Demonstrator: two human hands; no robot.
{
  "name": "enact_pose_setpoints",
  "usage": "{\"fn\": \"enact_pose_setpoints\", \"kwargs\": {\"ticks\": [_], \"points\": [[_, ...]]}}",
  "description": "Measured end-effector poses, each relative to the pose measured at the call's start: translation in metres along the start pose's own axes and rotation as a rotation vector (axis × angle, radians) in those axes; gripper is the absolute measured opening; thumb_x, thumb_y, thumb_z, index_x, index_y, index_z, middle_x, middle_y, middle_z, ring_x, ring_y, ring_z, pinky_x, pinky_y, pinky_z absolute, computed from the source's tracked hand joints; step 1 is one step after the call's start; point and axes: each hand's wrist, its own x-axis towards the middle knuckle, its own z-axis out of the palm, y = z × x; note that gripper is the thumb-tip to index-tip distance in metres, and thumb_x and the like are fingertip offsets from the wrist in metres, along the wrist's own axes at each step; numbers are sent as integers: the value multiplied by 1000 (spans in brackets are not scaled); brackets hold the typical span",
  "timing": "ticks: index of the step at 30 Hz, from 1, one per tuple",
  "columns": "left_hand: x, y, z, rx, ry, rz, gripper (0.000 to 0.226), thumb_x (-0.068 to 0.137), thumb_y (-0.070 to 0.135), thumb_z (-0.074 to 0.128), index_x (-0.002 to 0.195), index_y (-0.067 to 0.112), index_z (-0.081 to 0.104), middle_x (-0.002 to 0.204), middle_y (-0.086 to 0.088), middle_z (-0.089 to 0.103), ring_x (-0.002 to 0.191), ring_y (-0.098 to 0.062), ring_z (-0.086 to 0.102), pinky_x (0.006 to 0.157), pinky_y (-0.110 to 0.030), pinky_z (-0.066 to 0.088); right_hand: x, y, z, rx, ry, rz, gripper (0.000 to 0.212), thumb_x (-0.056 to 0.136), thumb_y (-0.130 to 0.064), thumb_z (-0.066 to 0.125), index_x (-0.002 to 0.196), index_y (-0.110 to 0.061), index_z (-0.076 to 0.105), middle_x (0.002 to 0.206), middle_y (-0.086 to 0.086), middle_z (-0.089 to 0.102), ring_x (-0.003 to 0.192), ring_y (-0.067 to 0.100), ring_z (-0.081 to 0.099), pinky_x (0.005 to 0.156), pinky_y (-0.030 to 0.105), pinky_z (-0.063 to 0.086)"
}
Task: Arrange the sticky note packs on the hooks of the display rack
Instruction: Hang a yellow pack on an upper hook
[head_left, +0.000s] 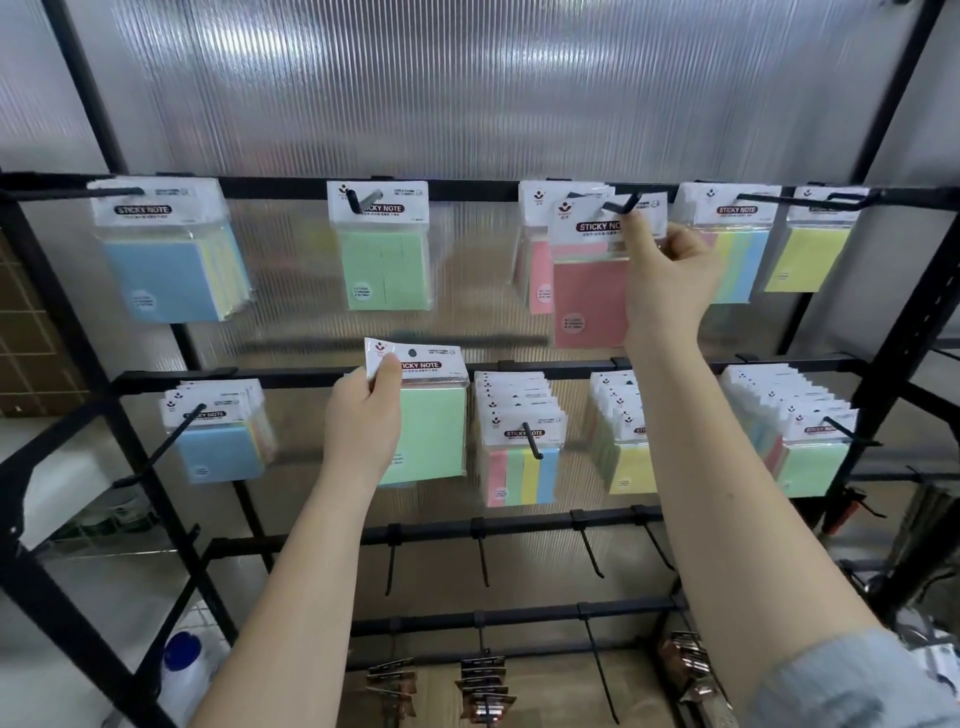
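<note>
Nearest to the camera are two bare forearms, the right one with a rolled grey-blue sleeve (852, 686) at the lower edge. The left hand (363, 415) grips a green pack (431, 415) by the upper left corner of its white header card, thumb on the front; the card reads "STICKY NOTE" on a dark band, with a small red logo, and the smaller print is too blurred to read. This pack stands upright with the header on top, a little tilted, in front of the middle bar of the black display rack (883, 332) and not on any hook. The right hand (670, 270) pinches the right edge of a pink pack (592, 291), index finger pointing up to the tip of a hook (623, 205) on the top bar; the header, also reading "STICKY NOTE", is at the hook tip, and I cannot tell if the hook passes through its hole. The pack hangs with its long side vertical, in front of another pink pack (540, 280). Other packs hang on the top and middle bars, blue, green, yellow and striped, all with the same header. At the bottom left stands a white bottle with blue cap (182, 670).
</note>
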Motion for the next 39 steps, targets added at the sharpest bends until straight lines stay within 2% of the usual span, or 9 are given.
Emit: {"fn": "enact_pose_setpoints", "kwargs": {"ticks": [3, 10, 16, 21, 23, 27, 30, 36, 39], "points": [[0, 2, 0, 18, 26, 9, 46, 101, 28, 38, 64, 1, 48, 49, 13, 55, 45, 0, 46, 46, -14, 32, 12, 9, 8, -35, -3, 10, 34, 86, -26, 69, 56, -23, 51, 44, -18, 44, 44, 0, 34, 49, 13, 30], [1, 6, 2, 44, 63, 23, 44, 101, 26, 38, 58, 16, 43, 39, 15, 45, 37, 5, 43, 38, -8, 28, 38, 23, 25, -133, -7, 86, 32, 88, -26, 65, 59, -22, 53, 66, -3, 57, 48, 5, 34, 49, 19, 28], [3, 5, -2, 23, 49, 30, 37, 101, 30, 38, 71, 19, 58, 61, 12, 56, 43, 6, 49, 43, -10, 33, 51, 32, 37, -183, 5, 87, 38, 86, -24, 66, 56, -22, 43, 56, -9, 41, 50, 5, 31, 43, 14, 24], [0, 10, -2, 4, 73, 30, 41, 101, 28, 38, 64, 16, 50, 48, 13, 51, 39, 7, 46, 38, -6, 30, 54, 34, 46, -174, 56, 102, 23, 87, -20, 65, 69, -21, 50, 63, -13, 47, 54, 1, 40, 44, 7, 32], [-2, 14, -3, 4, 83, 38, 40, 101, 29, 38, 65, 18, 52, 56, 6, 52, 41, 9, 48, 40, -5, 32, 51, 33, 48, -141, 89, 109, 11, 87, -21, 65, 85, -19, 55, 76, -12, 54, 66, 2, 50, 50, 5, 36], [-7, 19, -8, 15, 66, 76, 36, 99, 30, 41, 67, 16, 49, 66, -10, 54, 43, 11, 50, 42, -4, 34, 37, 36, 41, -97, 160, 100, 20, 87, -27, 66, 104, -21, 55, 107, -3, 59, 94, 7, 56, 78, 14, 41], [-6, 17, -15, -22, 29, 115, 23, 97, 32, 46, 89, 19, 62, 75, 15, 64, 60, 12, 59, 48, -4, 40, 10, 41, 29, -90, 184, 71, 8, 90, -25, 60, 97, -22, 57, 105, -4, 62, 96, 7, 57, 81, 16, 43], [-4, 21, -34, -107, 124, 154, 16, 93, 32, 55, 80, 27, 64, 75, 14, 69, 69, -3, 64, 62, -26, 50, -59, 61, -6, -218, -17, 56, 10, 90, -20, 58, 81, -21, 61, 80, -12, 61, 77, 4, 55, 68, 8, 41], [-4, 31, -43, -161, 165, 202, 11, 91, 31, 59, 83, 27, 65, 81, 6, 70, 78, -19, 66, 67, -44, 52, -87, 80, -24, -377, -128, 79, 17, 91, -22, 57, 75, -28, 58, 81, -14, 62, 85, 5, 57, 77, 20, 44]]}}
